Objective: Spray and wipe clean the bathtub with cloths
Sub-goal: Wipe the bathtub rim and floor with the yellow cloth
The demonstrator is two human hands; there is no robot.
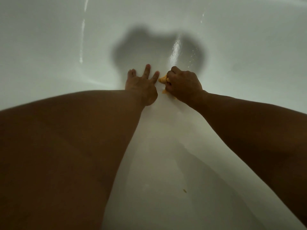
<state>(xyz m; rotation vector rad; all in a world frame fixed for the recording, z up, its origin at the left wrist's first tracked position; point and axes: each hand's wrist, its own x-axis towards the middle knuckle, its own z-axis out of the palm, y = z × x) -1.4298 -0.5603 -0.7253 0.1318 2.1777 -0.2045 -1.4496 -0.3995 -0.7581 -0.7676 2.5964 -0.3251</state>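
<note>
The white bathtub (pixel 66 47) fills the whole view, and I look down into its curved inside. My left hand (pixel 141 83) lies flat on the tub surface with its fingers spread. Just to its right, my right hand (pixel 182 85) grips a bunched yellow cloth (pixel 163 80) and holds it against the tub. Only small bits of the cloth show past the fist. Both bare forearms reach in from the bottom of the frame.
Wet streaks and droplets (pixel 175 50) glisten on the tub wall beyond my right hand, and another streak (pixel 81 40) runs down at the left. A dark shadow falls on the wall past the hands. A small yellow speck (pixel 184 190) lies on the tub between my arms.
</note>
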